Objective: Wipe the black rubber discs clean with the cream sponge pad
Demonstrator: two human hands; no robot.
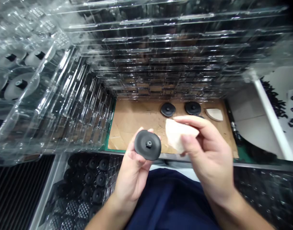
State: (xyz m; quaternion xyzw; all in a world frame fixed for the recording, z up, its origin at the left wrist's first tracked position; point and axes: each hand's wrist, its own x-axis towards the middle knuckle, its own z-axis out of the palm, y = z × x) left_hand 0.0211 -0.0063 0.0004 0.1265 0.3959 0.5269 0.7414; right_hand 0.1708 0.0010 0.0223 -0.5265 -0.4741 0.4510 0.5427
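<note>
In my left hand (134, 172) is a round black disc (142, 147) with a small square post at its centre, gripped at the edges with the post side up. My right hand (208, 156) pinches a white wedge-shaped pad (176, 131) between thumb and fingers, a little to the right of the disc and apart from it. Beyond my hands, another black disc (167, 109) and a further black disc (193, 108) lie on the brown cardboard (129, 121). A second pale wedge-shaped pad (214, 114) rests at the cardboard's right. Part of one more dark piece shows behind my right hand.
Tall stacks of clear plastic trays (160, 41) wall in the back, and more clear trays (65, 95) the left. At lower left, a tray of black discs (90, 177) stands below the table edge. A white bin (271, 118) with small black parts (273, 99) is at right.
</note>
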